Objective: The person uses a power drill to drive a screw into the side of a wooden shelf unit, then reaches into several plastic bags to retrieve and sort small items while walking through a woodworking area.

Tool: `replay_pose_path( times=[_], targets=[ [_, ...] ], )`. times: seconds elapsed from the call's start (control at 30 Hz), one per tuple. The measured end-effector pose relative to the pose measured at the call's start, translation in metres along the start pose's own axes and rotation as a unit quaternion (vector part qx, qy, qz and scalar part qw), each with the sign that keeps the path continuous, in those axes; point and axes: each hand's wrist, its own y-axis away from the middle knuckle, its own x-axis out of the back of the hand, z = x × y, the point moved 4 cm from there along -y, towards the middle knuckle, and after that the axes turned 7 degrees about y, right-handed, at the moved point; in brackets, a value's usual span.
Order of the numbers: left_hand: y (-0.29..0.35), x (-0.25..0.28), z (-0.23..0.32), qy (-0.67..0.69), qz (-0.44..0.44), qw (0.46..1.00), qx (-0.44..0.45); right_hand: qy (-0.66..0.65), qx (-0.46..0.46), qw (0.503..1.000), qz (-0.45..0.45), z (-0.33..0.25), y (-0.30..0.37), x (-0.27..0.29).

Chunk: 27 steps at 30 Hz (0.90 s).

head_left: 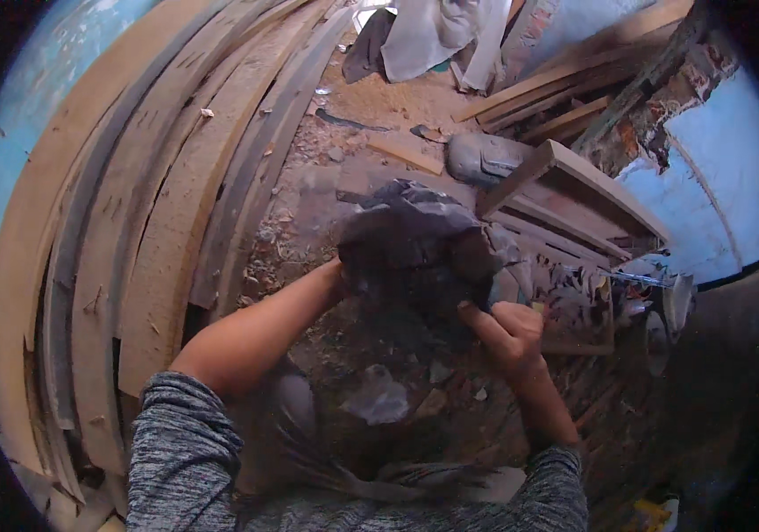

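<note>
A dark, crumpled, sack-like thing (419,253), black cloth or plastic, is in front of me at the middle of the view. My left forearm (259,332) reaches up to its left side, and the left hand is hidden behind or inside it. Against its lower right edge is my right hand (514,335), with the fingers curled into a fist and the thumb pointing toward the dark material. A small yellowish tip shows beside the right knuckles; what the fist holds is hidden.
Long wooden planks (184,177) lean in a row along the left. A wooden frame (574,191) and a grey container (483,158) lie at the right, near stacked boards (566,89). Pale cloth (437,40) hangs at the back. Clear plastic (377,396) lies on the littered floor.
</note>
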Motion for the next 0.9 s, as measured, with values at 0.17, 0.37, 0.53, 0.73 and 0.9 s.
replay_pose_path(
  times=[0.17, 0.37, 0.53, 0.73, 0.9],
  targets=[
    [0.002, 0.002, -0.013, 0.005, 0.015, 1.000, 0.009, 0.015, -0.041, 0.999, 0.027, 0.011, 0.005, 0.002],
    [-0.005, 0.016, -0.024, 0.053, 0.027, 0.998, -0.015, 0.033, -0.022, 0.999, 0.002, 0.012, 0.012, -0.001],
    [0.011, -0.029, -0.004, -0.008, 0.112, 0.994, 0.012, 0.028, -0.034, 0.999, -0.004, 0.015, 0.017, -0.006],
    [0.015, -0.035, -0.006, -0.101, 0.178, 0.976, 0.072, 0.014, -0.040, 0.999, -0.019, 0.017, 0.017, -0.011],
    [0.009, -0.011, -0.018, -0.103, 0.192, 0.973, 0.076, 0.013, -0.039, 0.999, -0.023, 0.013, 0.010, -0.012]
  ],
)
